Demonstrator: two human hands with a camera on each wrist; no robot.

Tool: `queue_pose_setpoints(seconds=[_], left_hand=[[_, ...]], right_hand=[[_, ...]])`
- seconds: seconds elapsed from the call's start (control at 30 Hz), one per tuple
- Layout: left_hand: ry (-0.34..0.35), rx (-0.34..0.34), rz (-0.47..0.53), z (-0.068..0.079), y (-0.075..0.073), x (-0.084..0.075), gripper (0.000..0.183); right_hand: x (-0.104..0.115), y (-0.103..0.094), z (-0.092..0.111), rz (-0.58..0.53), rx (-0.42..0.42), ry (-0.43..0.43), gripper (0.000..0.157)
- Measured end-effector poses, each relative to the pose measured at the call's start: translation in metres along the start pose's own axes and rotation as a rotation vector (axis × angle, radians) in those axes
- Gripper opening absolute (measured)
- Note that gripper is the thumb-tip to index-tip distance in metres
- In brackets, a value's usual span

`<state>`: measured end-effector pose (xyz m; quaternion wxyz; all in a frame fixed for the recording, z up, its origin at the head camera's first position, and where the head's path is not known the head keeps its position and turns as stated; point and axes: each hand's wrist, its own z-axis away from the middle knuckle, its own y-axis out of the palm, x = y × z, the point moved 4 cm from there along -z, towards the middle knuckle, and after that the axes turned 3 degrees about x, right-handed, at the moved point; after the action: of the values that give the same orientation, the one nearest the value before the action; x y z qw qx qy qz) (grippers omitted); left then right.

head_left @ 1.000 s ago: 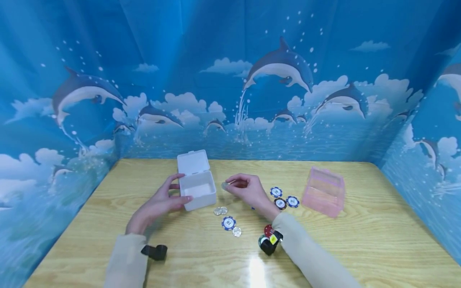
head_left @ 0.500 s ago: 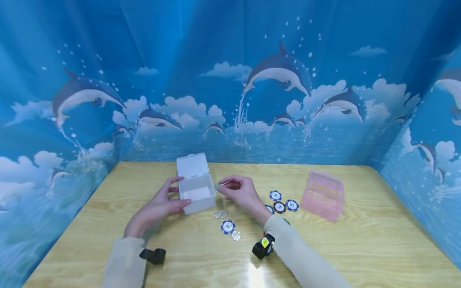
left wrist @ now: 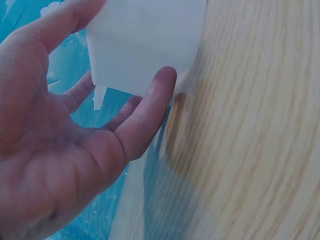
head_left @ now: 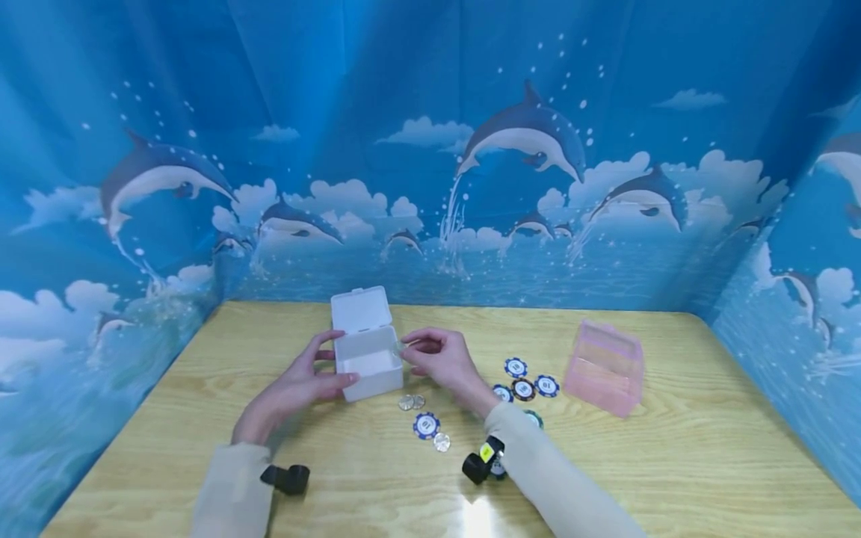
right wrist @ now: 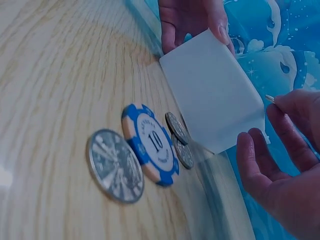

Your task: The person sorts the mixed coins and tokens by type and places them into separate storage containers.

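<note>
A white lidded box [head_left: 373, 383] stands on the table with its lid [head_left: 361, 307] tipped back. My left hand [head_left: 296, 385] grips it from the left side, thumb at the front and fingers behind. At the opposite rim, my right hand [head_left: 449, 366] pinches a coin [right wrist: 270, 99] between thumb and fingertips, over the box's right edge. Two overlapping silver coins [head_left: 412, 403] lie before the box. Nearer me are a blue-and-white poker chip [head_left: 427, 425] marked 10 and another coin [head_left: 442, 442] touching or almost touching it.
Several poker chips lie right of my right forearm, among them a black one [head_left: 524, 389] and a blue one [head_left: 547, 385]. A green chip [head_left: 534, 419] is partly hidden by the sleeve. Farther right stands a pink translucent box [head_left: 604, 368]. A dolphin-print curtain [head_left: 430, 187] hangs behind the table.
My right hand has moved left with the coin, from beside the white box to its right rim. The left hand keeps its hold, and the box stays in place.
</note>
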<state>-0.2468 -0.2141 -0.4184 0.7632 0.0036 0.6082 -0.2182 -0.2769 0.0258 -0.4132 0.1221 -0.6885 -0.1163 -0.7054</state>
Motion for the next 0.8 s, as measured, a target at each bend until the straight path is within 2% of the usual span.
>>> queue_pose_setpoints(seconds=[0.17, 0.8], left_hand=[[-0.024, -0.017, -0.017, -0.0006, -0.0007, -0.0003, 0.091], [-0.023, -0.009, -0.006, 0.0004, -0.0007, -0.0013, 0.092]], right_hand=[[-0.0019, 0.003, -0.0024, -0.017, 0.003, 0.014, 0.03], [-0.0045, 0.009, -0.008, -0.013, -0.003, 0.027, 0.028]])
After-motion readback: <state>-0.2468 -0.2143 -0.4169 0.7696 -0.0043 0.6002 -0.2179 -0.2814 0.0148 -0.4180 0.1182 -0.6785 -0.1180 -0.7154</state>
